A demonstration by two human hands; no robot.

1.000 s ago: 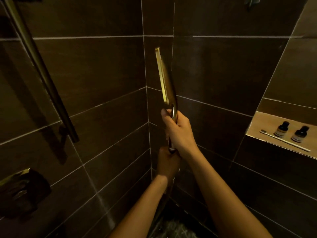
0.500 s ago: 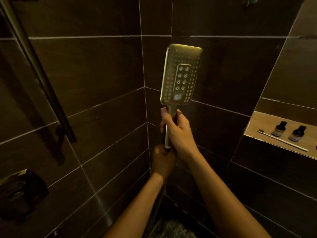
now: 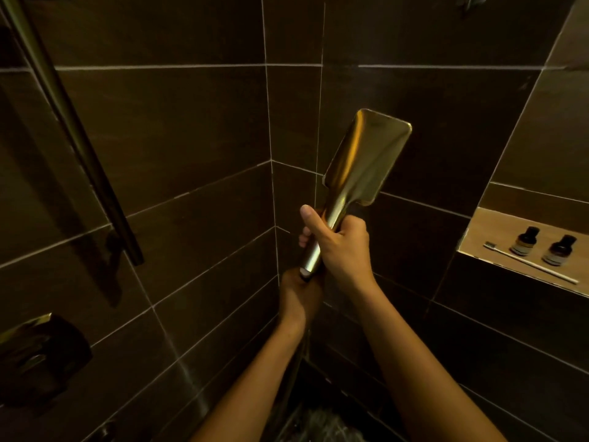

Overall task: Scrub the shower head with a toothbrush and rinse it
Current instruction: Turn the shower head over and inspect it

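Your right hand (image 3: 342,250) is wrapped round the shower head (image 3: 366,154) handle, left hand (image 3: 299,291) gripping just below its end. Head tilts up-right, smooth back toward you, near the tiled corner. Toothbrush (image 3: 529,263) lies on the niche shelf (image 3: 478,247), well apart.

- Your right hand (image 3: 339,247) is closed in a fist around the slim handle of the gold, flat rectangular metal shower head (image 3: 366,157) — thumb up along the handle's left side, fingertips showing round its far edge.
- Your right forearm rises from the lower right corner, bare, the wrist bent slightly inward.
- Your left hand (image 3: 299,295) sits directly below — wrapped at the handle's bottom end, back of the hand towards you, its fingers hidden.
- Your left forearm comes up from bottom centre, bare and nearly straight.
- The two hands are stacked, almost touching.
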